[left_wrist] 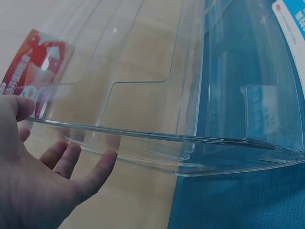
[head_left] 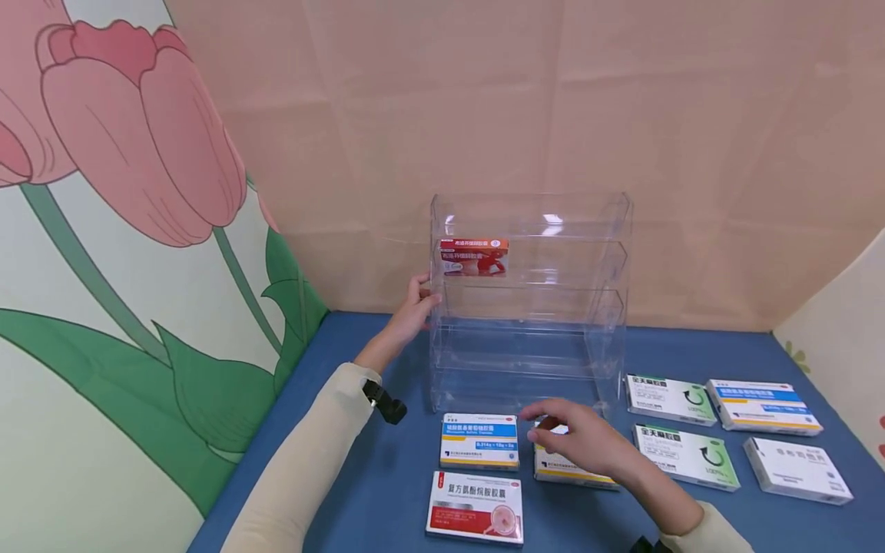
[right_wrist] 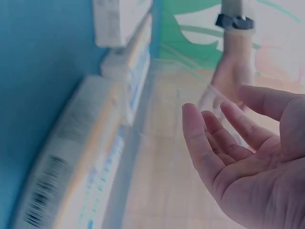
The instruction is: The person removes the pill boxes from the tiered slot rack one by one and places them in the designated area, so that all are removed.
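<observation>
A clear plastic tiered rack (head_left: 528,361) stands on the blue table. At its left side my left hand (head_left: 412,311) holds the side wall, with the thumb by the front edge and fingers against the panel in the left wrist view. A red medicine box (head_left: 474,257) sits on an upper tier, at the left end. My right hand (head_left: 577,438) hovers in front of the rack with loosely bent fingers, empty in the right wrist view. Beneath it lies a white-and-yellow medicine box (head_left: 574,470), partly hidden. Left of that lies a blue-and-white medicine box (head_left: 479,442).
Nearest the front lies a red-and-white box (head_left: 475,507). At the right are two green-and-white boxes (head_left: 671,399), another blue-and-white box (head_left: 765,407) and a plain white box (head_left: 798,470). A beige cloth (head_left: 719,192) hangs behind the rack; a tulip-print cloth (head_left: 131,130) covers the left.
</observation>
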The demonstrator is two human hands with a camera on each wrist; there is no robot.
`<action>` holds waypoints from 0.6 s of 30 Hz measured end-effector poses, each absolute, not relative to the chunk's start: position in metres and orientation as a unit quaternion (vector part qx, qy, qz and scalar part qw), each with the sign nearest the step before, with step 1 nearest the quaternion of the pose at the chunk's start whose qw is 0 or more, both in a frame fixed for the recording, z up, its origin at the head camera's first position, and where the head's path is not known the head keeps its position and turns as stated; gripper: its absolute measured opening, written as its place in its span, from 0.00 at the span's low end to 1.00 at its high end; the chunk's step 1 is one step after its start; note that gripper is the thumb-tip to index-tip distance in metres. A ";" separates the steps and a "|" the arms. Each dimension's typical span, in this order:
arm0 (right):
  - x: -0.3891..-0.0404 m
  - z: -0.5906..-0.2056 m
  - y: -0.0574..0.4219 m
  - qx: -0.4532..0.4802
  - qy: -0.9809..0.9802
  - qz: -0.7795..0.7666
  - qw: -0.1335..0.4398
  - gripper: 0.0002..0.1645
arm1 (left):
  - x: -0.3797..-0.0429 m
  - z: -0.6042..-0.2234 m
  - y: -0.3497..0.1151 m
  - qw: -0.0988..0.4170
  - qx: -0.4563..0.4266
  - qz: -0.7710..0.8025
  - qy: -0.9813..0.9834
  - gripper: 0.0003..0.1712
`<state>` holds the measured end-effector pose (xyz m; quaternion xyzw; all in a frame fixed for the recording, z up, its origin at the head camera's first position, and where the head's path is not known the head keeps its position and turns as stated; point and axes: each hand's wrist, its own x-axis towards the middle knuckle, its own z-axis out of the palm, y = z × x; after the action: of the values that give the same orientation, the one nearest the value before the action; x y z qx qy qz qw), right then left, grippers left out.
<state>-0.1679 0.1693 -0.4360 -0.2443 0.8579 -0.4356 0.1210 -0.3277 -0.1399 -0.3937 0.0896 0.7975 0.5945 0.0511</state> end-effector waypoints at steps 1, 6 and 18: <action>-0.171 -0.431 0.170 -0.242 0.859 -0.435 0.120 0.20 | -0.328 -0.393 -0.140 0.050 0.091 0.596 0.796 0.30; -0.183 -0.410 0.169 -0.243 0.870 -0.417 0.101 0.22 | -0.329 -0.392 -0.139 0.044 0.098 0.599 0.793 0.31; -0.213 -0.365 0.164 -0.254 0.876 -0.406 0.061 0.29 | -0.327 -0.396 -0.141 0.049 0.109 0.598 0.793 0.30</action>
<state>-0.2133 0.1638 -0.3650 -0.2536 0.8760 -0.4057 0.0611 -0.3270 -0.1410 -0.3957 0.1094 0.7927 0.5977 0.0490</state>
